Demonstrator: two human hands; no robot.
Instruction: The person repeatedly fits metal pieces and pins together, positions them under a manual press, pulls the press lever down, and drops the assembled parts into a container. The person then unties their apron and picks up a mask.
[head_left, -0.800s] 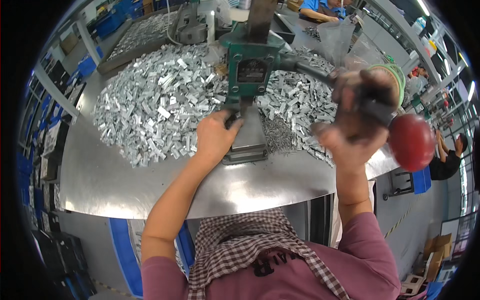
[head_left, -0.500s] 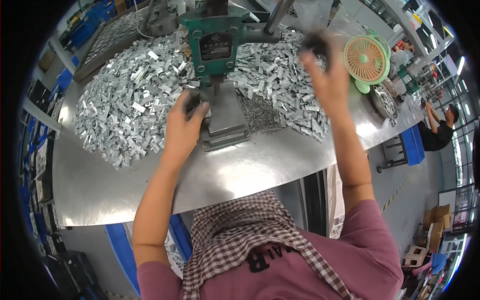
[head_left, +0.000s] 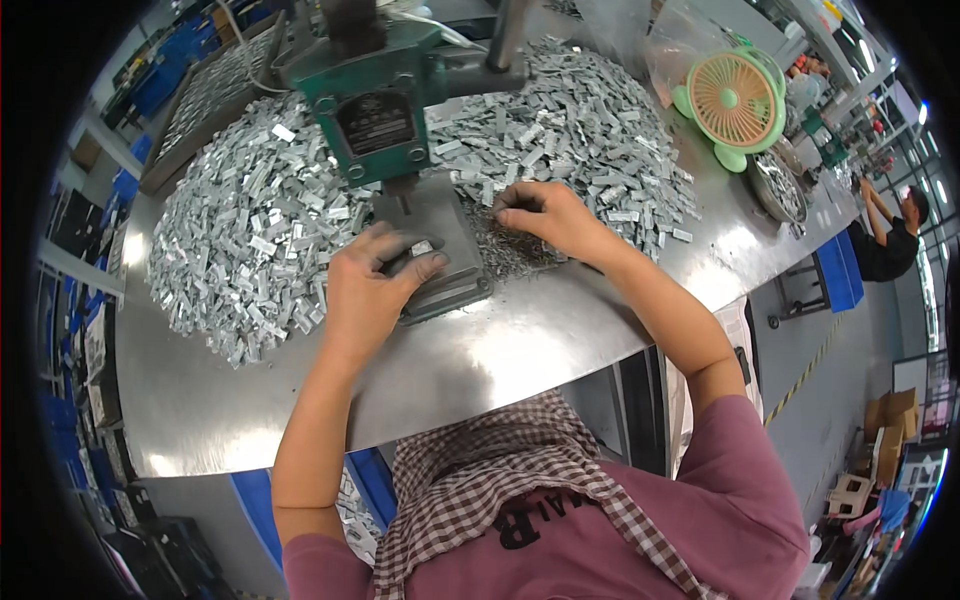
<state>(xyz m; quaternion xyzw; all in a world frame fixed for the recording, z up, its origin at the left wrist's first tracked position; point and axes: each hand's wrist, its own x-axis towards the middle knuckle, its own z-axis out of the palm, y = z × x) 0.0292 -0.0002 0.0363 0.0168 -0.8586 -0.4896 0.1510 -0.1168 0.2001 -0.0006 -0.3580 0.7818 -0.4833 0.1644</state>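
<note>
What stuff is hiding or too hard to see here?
All in the head view:
Top of the press: cut off by the upper edge.
Anything the right hand may pinch: hidden by that hand.
Part of the piece: covered by the left hand.
Single scraps: too small.

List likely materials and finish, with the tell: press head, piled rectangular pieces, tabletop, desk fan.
Press head: probably cast metal, green paint; bolted, blocky body.
Piled rectangular pieces: bare silvery metal, bright glints; alloy unclear.
Tabletop: likely stainless steel, satin; blurred highlights.
Desk fan: likely moulded plastic; smooth, even green and orange.
</note>
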